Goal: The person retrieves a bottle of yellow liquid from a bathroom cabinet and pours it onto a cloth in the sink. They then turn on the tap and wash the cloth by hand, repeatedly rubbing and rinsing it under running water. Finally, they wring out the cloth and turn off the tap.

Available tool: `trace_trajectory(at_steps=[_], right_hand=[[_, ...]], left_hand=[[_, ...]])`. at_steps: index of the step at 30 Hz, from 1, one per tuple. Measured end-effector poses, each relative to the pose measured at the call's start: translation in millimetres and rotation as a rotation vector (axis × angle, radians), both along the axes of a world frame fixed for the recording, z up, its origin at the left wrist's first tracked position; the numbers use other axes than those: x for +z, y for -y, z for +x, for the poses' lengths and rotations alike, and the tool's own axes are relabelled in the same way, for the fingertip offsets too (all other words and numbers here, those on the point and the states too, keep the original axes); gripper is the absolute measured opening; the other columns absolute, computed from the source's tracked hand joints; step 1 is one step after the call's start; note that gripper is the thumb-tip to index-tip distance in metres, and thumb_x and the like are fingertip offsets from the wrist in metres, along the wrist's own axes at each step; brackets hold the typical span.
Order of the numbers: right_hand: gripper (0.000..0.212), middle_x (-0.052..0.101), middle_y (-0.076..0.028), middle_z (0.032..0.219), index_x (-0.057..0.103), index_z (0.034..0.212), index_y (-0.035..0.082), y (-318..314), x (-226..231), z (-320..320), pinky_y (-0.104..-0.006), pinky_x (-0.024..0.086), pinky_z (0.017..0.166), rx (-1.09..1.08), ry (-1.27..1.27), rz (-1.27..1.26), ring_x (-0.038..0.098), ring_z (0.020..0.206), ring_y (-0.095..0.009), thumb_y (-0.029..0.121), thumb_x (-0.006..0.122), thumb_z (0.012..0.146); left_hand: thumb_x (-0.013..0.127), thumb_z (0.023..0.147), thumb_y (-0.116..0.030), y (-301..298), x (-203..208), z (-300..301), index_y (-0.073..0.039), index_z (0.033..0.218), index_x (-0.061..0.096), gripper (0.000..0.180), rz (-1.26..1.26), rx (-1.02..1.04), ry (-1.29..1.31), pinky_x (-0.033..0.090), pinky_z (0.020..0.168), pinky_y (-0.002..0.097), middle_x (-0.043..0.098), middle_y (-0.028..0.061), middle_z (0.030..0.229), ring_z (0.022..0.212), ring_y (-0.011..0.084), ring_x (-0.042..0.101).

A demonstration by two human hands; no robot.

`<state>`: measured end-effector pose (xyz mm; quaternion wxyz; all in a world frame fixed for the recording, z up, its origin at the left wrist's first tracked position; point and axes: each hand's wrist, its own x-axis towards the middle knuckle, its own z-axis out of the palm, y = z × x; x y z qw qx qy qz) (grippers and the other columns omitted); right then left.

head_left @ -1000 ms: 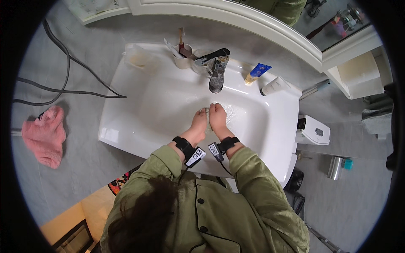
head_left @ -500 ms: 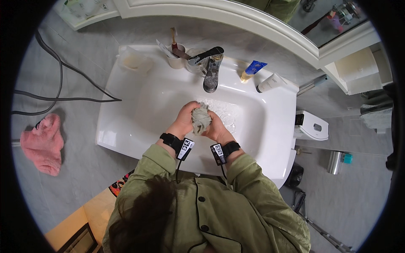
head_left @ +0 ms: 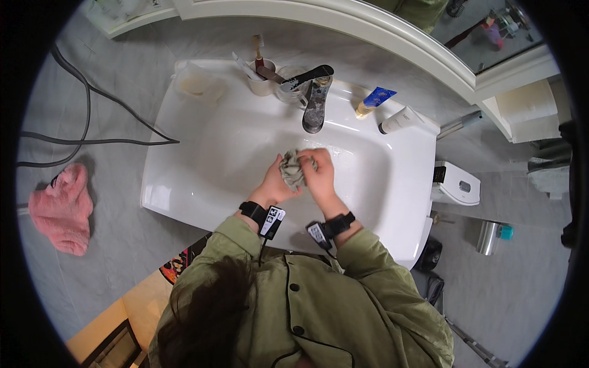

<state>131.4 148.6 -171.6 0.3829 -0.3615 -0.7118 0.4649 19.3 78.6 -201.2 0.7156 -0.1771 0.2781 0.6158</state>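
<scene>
Both hands are over the basin of a white sink (head_left: 178, 196), closed on one crumpled grey-green cloth (head_left: 292, 169). My left hand (head_left: 274, 184) cups the cloth from the left and below. From the right, my right hand (head_left: 320, 175) grips it with bent fingers over its top edge. Behind the hands stands a dark, stained faucet (head_left: 314, 107), its lever pointing to the left; I see no stream under its spout. A few water drops lie on the basin floor beside my right hand.
Behind the basin stand a cup (head_left: 262, 86) with toothbrushes, a clear glass mug (head_left: 291, 92), a blue-and-gold tube (head_left: 374, 102) and a white tube (head_left: 399, 120). A pink towel (head_left: 61, 208) hangs at left near a grey cable (head_left: 116, 143). A mirror cabinet (head_left: 429, 52) overhangs the back.
My right hand has shifted up onto the cloth's top edge, and the cloth is turned and more bunched. The rippling water in the basin has mostly drained. The view has shifted slightly.
</scene>
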Motion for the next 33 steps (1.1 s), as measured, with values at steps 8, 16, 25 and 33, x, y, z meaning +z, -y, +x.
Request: trace_trajectory(at_steps=[8, 16, 25, 33], right_hand=[[0.026, 0.058, -0.022, 0.074, 0.057, 0.074, 0.000, 2.2, -2.1, -27.6, -0.0419, 0.046, 0.062, -0.076, 0.239, -0.135, 0.056, 0.070, -0.039, 0.022, 0.059, 0.086], [0.030, 0.058, -0.023, 0.067, 0.057, 0.072, 0.000, 1.1, 25.3, -33.4, -0.0440, 0.045, 0.058, -0.052, 0.318, -0.140, 0.056, 0.065, -0.041, 0.025, 0.055, 0.088], [0.031, 0.059, -0.024, 0.072, 0.057, 0.071, 0.001, -3.4, 19.6, -36.1, -0.0452, 0.046, 0.063, -0.107, 0.361, -0.137, 0.057, 0.072, -0.042, 0.026, 0.055, 0.087], [0.031, 0.057, -0.024, 0.067, 0.056, 0.070, -0.001, -9.7, 17.3, -36.3, -0.0452, 0.045, 0.059, -0.120, 0.337, -0.071, 0.056, 0.066, -0.042, 0.025, 0.056, 0.087]], left_hand=[[0.037, 0.099, -0.033, -20.8, -20.7, 10.7, -0.013, 0.094, 0.054, 0.028, 0.017, 0.190, -0.229, 0.049, 0.075, 0.0306, 0.060, 0.0022, 0.087, 0.082, 0.0148, 0.058], [0.037, 0.099, -0.030, -25.4, 7.6, 11.9, -0.016, 0.096, 0.056, 0.023, -0.007, 0.223, -0.077, 0.049, 0.065, 0.0298, 0.061, -0.0008, 0.084, 0.075, 0.0144, 0.060], [0.037, 0.098, -0.032, -25.2, 10.8, 10.5, -0.016, 0.087, 0.054, 0.026, -0.150, 0.140, -0.015, 0.048, 0.065, 0.0322, 0.059, -0.0011, 0.081, 0.072, 0.0163, 0.057], [0.040, 0.097, -0.032, -23.2, 21.3, 6.8, -0.015, 0.085, 0.055, 0.025, -0.175, -0.015, -0.248, 0.049, 0.063, 0.0321, 0.059, -0.0002, 0.079, 0.071, 0.0155, 0.057]])
